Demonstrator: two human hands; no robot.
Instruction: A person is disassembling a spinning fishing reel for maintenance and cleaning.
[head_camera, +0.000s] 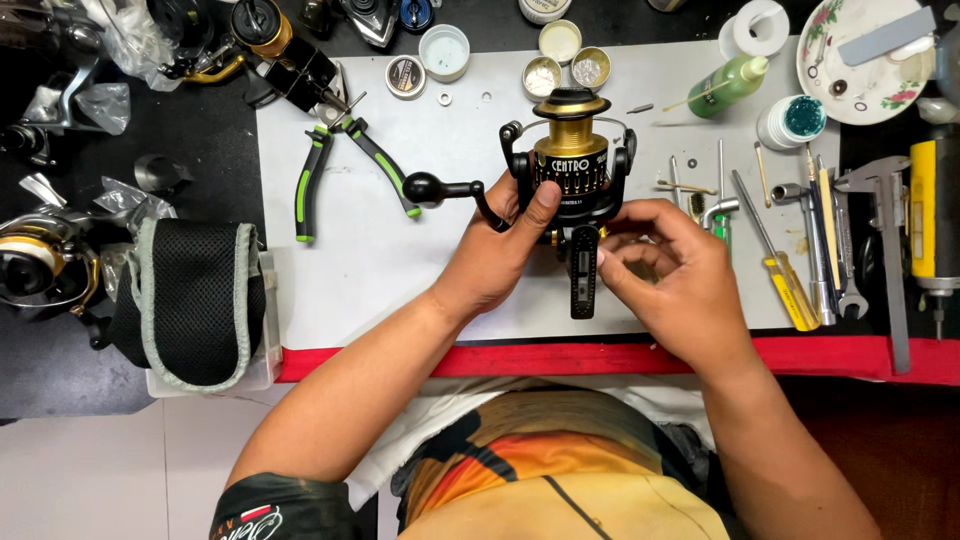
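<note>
Single view only, head-worn camera, so no second view to share scene with. Looks almost straight down over wearer's chest onto white work mat (400, 260), close range. Wearer's body at 6 o'clock, far edge of bench at 12. Both forearms enter from 6 (hands meet near frame centre). Tools spread toward 3, pouch toward 9.

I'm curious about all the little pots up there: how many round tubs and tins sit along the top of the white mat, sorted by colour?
White tubs: 2, a bigger one and a smaller one
Gold-rimmed tins: 2, and
Dark flat tin: 1
Total: 5
</note>
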